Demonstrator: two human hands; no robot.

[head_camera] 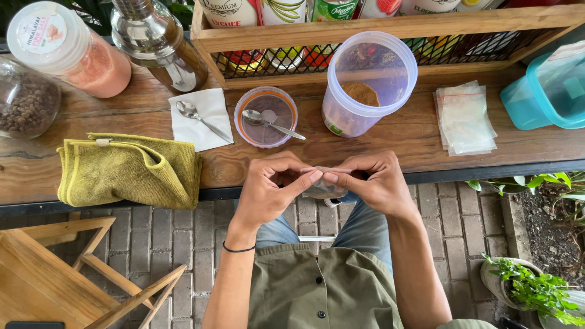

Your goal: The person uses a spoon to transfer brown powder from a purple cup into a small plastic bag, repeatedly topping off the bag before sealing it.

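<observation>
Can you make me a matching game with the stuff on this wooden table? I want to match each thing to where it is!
Things:
1. spoon
2. second spoon
3. green towel
4. small clear bag

Places:
A. folded at the table's near edge, on the left
B. lying across the round lid
C. pinched between the left hand and right hand
D. lying on the white napkin

Pairs: 1-B, 2-D, 3-A, 4-C

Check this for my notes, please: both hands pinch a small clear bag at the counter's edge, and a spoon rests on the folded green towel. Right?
Not quite. The head view shows that spoon lying on the white napkin, beside the folded green towel. Both the left hand and right hand do pinch the small clear bag.
</observation>
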